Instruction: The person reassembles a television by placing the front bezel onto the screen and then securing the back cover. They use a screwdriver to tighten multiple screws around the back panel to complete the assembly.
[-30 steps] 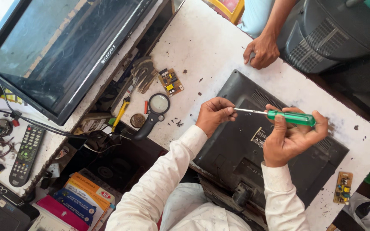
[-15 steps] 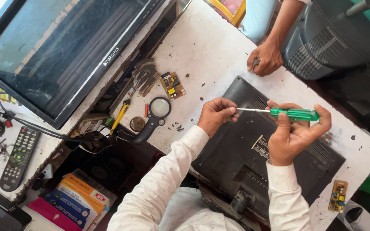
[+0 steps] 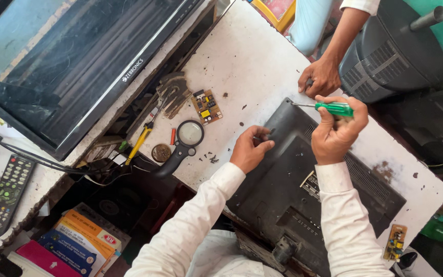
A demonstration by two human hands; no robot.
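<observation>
right hand (image 3: 337, 134) gripping green screwdriver (image 3: 329, 107)

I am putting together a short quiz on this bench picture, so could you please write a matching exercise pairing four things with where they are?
Things:
1. screwdriver
2. magnifying glass
3. remote control
4. black rear cover

Places:
A. far left, on the bench edge beside the cables
B. lying flat on the white table, under both hands
C. in the right hand
D. on the white table below the small circuit board

Pairs: 1-C, 2-D, 3-A, 4-B
</observation>
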